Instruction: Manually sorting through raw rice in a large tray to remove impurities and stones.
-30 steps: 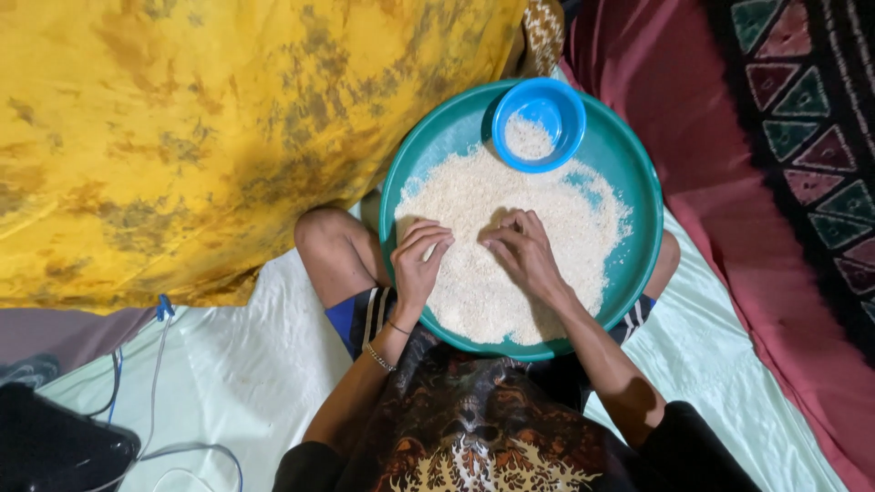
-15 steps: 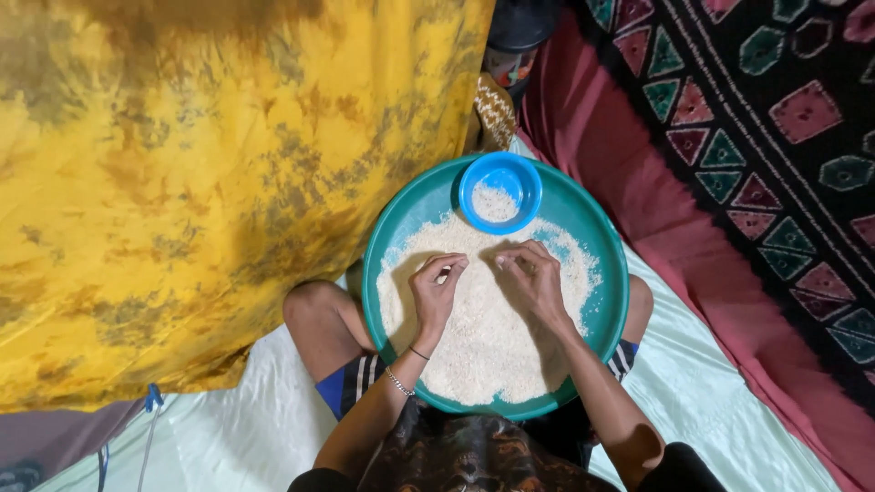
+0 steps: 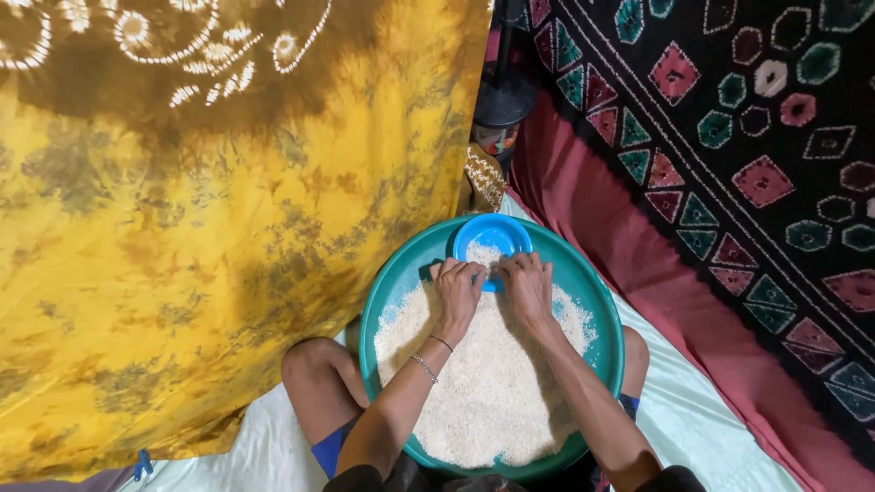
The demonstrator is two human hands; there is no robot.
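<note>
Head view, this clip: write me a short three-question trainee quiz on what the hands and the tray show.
1. True or false: both hands rest at the near rim of the small blue bowl.
2. What fills most of the round teal tray?
A. white rice grains
B. green leaves
C. water
3. Which wrist wears thin bracelets?

Key:
1. True. The left hand and right hand lie side by side on the rice, fingertips at the bowl's edge.
2. A.
3. The left wrist; the right is bare.
</note>
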